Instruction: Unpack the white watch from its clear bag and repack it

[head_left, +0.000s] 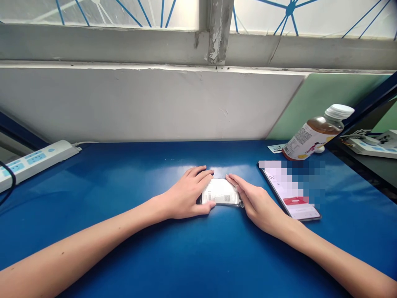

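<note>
A small white packet (221,192) in clear plastic wrap, with printed codes on its label, lies on the blue table (173,256). My left hand (190,194) grips its left end, the thumb along the near edge and the fingers at the far side. Against the right end presses my right hand (252,198), its fingers held together and stretched along the wrap; its thumb is hidden. What is inside the packet cannot be made out.
To the right of my right hand lies a phone (291,190) with a lit, partly blurred screen. Behind it stands a drink bottle (316,134) with a white cap, beside a small card (275,148). A power strip (35,161) sits at the left edge. A wall (149,103) backs the table.
</note>
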`<state>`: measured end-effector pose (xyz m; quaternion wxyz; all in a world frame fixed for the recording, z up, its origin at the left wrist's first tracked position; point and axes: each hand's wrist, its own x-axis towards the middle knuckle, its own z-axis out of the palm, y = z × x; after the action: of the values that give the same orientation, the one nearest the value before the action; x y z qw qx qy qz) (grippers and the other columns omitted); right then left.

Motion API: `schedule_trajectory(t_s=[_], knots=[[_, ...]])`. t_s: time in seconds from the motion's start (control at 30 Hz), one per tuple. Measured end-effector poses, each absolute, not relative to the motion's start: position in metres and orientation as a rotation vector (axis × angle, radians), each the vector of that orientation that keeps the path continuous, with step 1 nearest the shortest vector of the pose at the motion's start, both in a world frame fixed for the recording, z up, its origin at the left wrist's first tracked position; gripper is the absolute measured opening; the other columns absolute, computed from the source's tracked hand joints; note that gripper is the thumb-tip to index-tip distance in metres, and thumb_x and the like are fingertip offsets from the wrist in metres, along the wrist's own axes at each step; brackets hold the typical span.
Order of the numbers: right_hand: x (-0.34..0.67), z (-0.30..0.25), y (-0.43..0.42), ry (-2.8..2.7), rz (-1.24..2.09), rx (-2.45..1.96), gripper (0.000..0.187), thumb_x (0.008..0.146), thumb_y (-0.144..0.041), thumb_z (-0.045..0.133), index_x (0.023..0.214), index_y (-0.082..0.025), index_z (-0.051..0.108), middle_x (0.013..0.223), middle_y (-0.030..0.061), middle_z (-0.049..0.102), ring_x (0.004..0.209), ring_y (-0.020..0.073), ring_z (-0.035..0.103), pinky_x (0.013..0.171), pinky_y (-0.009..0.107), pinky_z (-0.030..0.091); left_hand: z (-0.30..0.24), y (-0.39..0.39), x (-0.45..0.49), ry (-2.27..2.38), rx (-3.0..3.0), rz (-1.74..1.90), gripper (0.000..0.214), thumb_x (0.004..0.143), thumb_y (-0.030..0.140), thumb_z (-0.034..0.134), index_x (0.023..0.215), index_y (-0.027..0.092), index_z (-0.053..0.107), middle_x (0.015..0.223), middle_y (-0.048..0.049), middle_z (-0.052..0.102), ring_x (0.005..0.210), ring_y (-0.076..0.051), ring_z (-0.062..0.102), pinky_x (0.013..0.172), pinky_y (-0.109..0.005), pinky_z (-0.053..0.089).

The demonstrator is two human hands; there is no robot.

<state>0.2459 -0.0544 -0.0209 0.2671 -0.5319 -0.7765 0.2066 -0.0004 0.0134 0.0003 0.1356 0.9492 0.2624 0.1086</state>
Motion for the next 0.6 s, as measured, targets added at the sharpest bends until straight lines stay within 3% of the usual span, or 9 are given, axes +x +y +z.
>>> schedule_trajectory(t_s=[0.43,0.6], knots=[[0.2446,-0.0228,-0.0533,-2.02,0.648,-1.426,0.042,0.101,-0.022,0.033,0.141,-0.018,0.046,0.14,0.0128,0.061,0.126,0.0261,0.06,0.101,0.042,0.053,-0.0001,0.0149,-0.0016,0.765,2.708,0.404,0.054,0.086,0.045,0.064,0.132,0.018,0.054,0.144,-0.0145,0.053,0.14,-0.038,0.039,0.114,-0.053,0.036],[0.2444,-0.02,-0.0522,-1.987,0.651,-1.429,0.041,0.1,-0.02,0.033,0.139,-0.018,0.047,0.135,0.0137,0.064,0.121,0.0273,0.064,0.098,0.044,0.055,0.0009,0.0164,-0.0017,0.757,2.704,0.403,0.054,0.085,0.043,0.064,0.131,0.016,0.056,0.144,-0.0148,0.054,0.141,-0.037,0.038,0.115,-0.052,0.035]])
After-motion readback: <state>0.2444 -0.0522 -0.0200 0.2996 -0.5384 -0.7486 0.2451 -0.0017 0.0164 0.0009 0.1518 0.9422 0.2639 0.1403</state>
